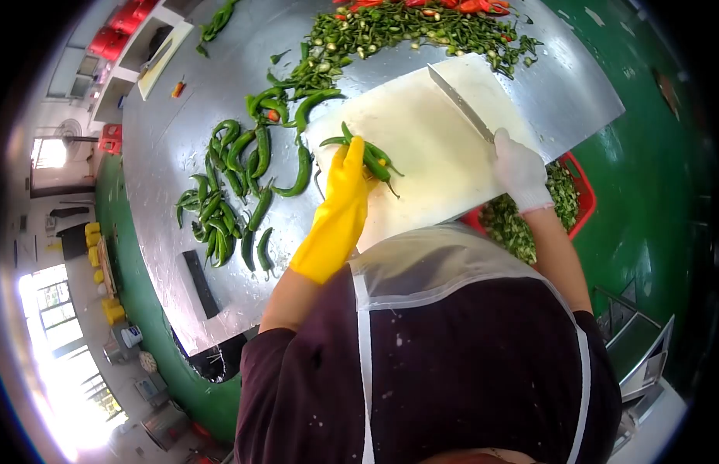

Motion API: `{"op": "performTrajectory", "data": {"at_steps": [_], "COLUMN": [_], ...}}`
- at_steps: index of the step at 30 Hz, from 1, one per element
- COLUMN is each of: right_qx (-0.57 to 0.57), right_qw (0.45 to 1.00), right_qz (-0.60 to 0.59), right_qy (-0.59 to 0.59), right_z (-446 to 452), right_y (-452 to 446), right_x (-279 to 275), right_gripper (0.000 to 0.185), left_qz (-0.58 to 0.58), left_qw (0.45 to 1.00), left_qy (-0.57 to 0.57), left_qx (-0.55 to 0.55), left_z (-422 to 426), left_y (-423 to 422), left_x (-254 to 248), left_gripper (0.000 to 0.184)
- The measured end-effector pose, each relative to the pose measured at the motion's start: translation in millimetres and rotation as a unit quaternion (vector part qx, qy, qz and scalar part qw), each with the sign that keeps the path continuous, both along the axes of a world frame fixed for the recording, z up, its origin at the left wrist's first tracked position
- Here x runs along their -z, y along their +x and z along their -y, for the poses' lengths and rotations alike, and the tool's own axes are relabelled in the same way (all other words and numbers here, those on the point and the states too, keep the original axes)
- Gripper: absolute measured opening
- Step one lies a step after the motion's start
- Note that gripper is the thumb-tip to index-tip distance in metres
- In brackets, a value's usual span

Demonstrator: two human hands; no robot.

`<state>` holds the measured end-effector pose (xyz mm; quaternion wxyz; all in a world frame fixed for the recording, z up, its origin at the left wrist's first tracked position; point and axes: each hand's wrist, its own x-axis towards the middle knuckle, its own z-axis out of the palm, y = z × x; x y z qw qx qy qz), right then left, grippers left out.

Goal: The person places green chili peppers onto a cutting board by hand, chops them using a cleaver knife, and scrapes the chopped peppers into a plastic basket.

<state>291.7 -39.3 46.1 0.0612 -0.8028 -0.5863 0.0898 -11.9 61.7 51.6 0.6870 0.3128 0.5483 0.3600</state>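
My left hand (pixel 350 174), in a yellow rubber glove, is closed round a few green chili peppers (pixel 376 164) at the left part of the white cutting board (pixel 421 116). The peppers stick out on both sides of the fingers. In a white glove, my right hand (pixel 518 166) grips a knife (pixel 461 103) by its handle at the board's right edge. The blade lies over the board and points away from me. Whole green peppers (pixel 234 166) are spread on the metal table left of the board.
Beyond the board, cut green pepper pieces (pixel 390 32) are heaped on the metal table (pixel 162 147), with red peppers (pixel 471 6) behind. A red basket (pixel 585 193) of chopped greens stands below my right hand. A dark bar (pixel 200 284) lies near the table's left edge.
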Motion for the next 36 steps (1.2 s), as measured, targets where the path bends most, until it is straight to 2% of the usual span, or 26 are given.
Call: {"op": "performTrajectory", "data": {"at_steps": [2, 3, 4, 5, 6, 7, 10, 13, 14, 15, 18, 21, 24, 25, 28, 29, 32, 33, 36], "right_qx": [0.010, 0.013, 0.018, 0.022, 0.025, 0.024, 0.026, 0.033, 0.031, 0.028, 0.037, 0.027, 0.030, 0.030, 0.024, 0.016, 0.015, 0.021, 0.023], "right_qw": [1.000, 1.000, 0.999, 0.999, 0.999, 0.999, 0.998, 0.996, 0.996, 0.997, 0.998, 0.998, 0.997, 0.996, 0.997, 0.997, 0.998, 0.997, 0.997], "right_qz": [-0.003, -0.005, -0.012, -0.020, -0.028, -0.032, -0.021, 0.000, -0.008, -0.013, 0.005, -0.015, -0.019, -0.015, 0.003, 0.014, 0.026, 0.026, 0.035], "right_qy": [-0.018, -0.028, -0.027, -0.027, -0.029, -0.027, -0.046, -0.083, -0.087, -0.077, -0.053, -0.053, -0.069, -0.077, -0.079, -0.069, -0.061, -0.063, -0.062], "right_z": [-1.2, -2.0, -2.3, -2.1, -1.7, -1.3, -3.5, -10.2, -8.3, -6.1, -2.9, -3.9, -9.2, -10.4, -10.9, -9.7, -10.2, -10.0, -10.5], "right_y": [-0.2, -0.3, -0.8, -1.8, -3.5, -4.1, 0.9, 1.9, 1.1, 2.4, -2.3, 2.4, -1.8, -3.4, -5.6, -1.2, -1.7, -7.2, -12.3], "right_x": [-2.8, -4.9, -8.0, -11.6, -13.1, -12.5, -9.8, -9.3, -12.6, -11.7, -16.0, -19.6, -26.6, -28.7, -28.6, -21.0, -20.8, -25.4, -28.6], "right_gripper": [0.032, 0.032, 0.032, 0.032, 0.032, 0.033, 0.035, 0.038, 0.040, 0.042, 0.039, 0.044, 0.042, 0.042, 0.041, 0.041, 0.041, 0.041, 0.041], "left_qz": [0.029, -0.090, -0.219, -0.342, -0.454, -0.467, -0.569, -0.507, -0.493, -0.479, -0.485, -0.517, -0.550, -0.585, -0.473, -0.471, -0.470, -0.471, -0.477], "left_qw": [0.999, 0.996, 0.967, 0.908, 0.821, 0.699, 0.380, 0.296, 0.291, 0.297, 0.292, 0.354, 0.439, 0.417, 0.509, 0.473, 0.574, 0.621, 0.674], "left_qy": [-0.011, 0.009, 0.121, 0.229, 0.327, 0.519, 0.637, 0.687, 0.684, 0.695, 0.687, 0.680, 0.604, 0.571, 0.647, 0.703, 0.540, 0.495, 0.509], "left_qx": [-0.006, 0.008, 0.044, 0.080, 0.113, 0.155, 0.356, 0.429, 0.452, 0.448, 0.457, 0.381, 0.374, 0.398, 0.313, 0.244, 0.398, 0.385, 0.246], "left_z": [11.5, 20.4, 24.3, 26.7, 27.2, 14.2, -15.3, -42.9, -53.9, -63.2, -60.7, -33.5, -30.3, -31.6, -46.6, -52.5, -61.4, -69.3, -54.5], "left_y": [-14.8, -17.4, -25.4, -37.2, -49.2, -55.1, -41.7, -28.5, -28.3, -29.1, -24.7, -34.4, -45.6, -47.3, -47.8, -47.4, -36.6, -17.3, 17.6], "left_x": [-2.9, -18.3, -12.8, -1.6, 4.0, -2.7, -37.5, -22.1, -12.2, 2.2, -5.4, -32.8, -18.4, -18.5, -6.0, -6.1, -3.5, 19.9, 54.6], "left_gripper": [0.057, 0.067, 0.070, 0.072, 0.074, 0.071, 0.062, 0.055, 0.043, 0.040, 0.037, 0.035, 0.023, 0.040, 0.054, 0.044, 0.051, 0.038, 0.044]}}
